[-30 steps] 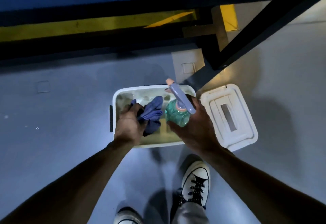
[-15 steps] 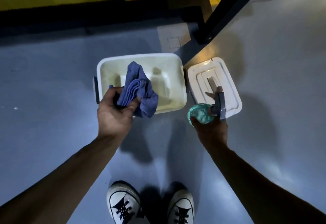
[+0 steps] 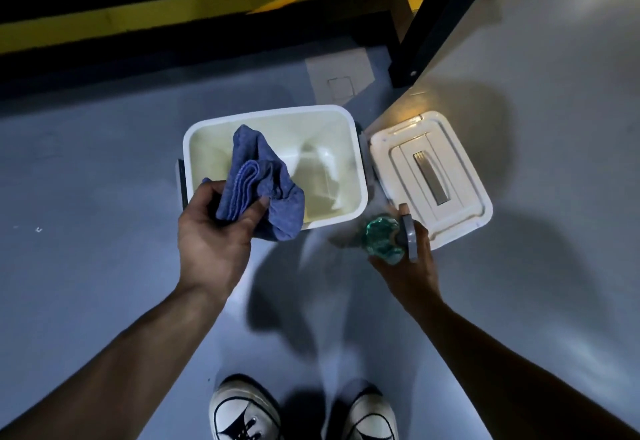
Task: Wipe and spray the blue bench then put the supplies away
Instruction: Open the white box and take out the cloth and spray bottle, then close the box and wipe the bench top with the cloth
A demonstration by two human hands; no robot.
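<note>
Both supplies have come up and out of the white bin point(image 3: 358, 149) since a second ago, when I held them down inside it; over the last half second they have barely shifted. One blue cloth point(image 3: 263, 180), bunched in folds, sits in my left hand point(image 3: 214, 232), thumb and fingers curled round its lower end, the rest of it hanging above the bin's near left corner. One spray bottle point(image 3: 382, 239), teal-green with a grey trigger head, is gripped in my right hand point(image 3: 408, 259), fingers wrapped round it; it is blurred, held over the floor just off the bin's near right corner and close to the near edge of the lid.

One bin stands open on the grey floor point(image 3: 86, 197), nothing to be seen inside it. One white lid point(image 3: 460, 176), with a recessed handle, lies flat just to the right of the bin. Beyond them a black frame leg point(image 3: 433, 20) slants down to the floor, with yellow-and-black bars behind it. Two white-toed sneakers, left point(image 3: 242, 412) and right point(image 3: 370, 415), show at the bottom edge.
</note>
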